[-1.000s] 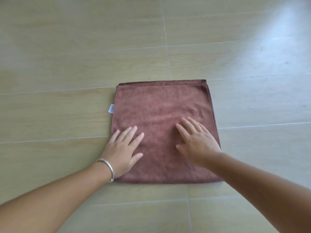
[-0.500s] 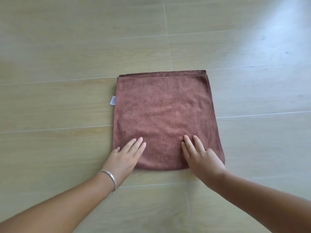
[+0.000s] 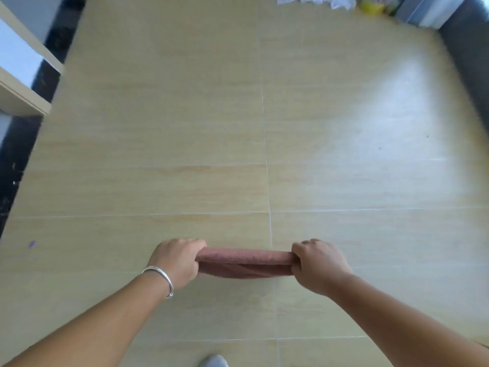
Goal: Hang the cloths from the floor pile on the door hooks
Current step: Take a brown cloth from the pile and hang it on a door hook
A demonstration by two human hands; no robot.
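A brown-red cloth (image 3: pixel 244 262) hangs stretched between my two hands, lifted off the tan tiled floor (image 3: pixel 185 154). My left hand (image 3: pixel 176 260), with a silver bangle on its wrist, grips the cloth's left end with curled fingers. My right hand (image 3: pixel 316 263) grips its right end the same way. I see the cloth edge-on, so most of it is hidden below the top fold. No door hooks and no cloth pile are in view.
A pale door frame or cabinet edge (image 3: pixel 23 83) with a dark strip stands at the left. White crumpled bags and a yellow object (image 3: pixel 371 5) lie at the far right, next to a dark grey wall base (image 3: pixel 468 56). A shoe tip (image 3: pixel 213 361) shows at the bottom.
The cloth lay flat on the floor with both palms pressing it. Now both hands grip its ends and it is off the floor; the view has risen and pulled back.
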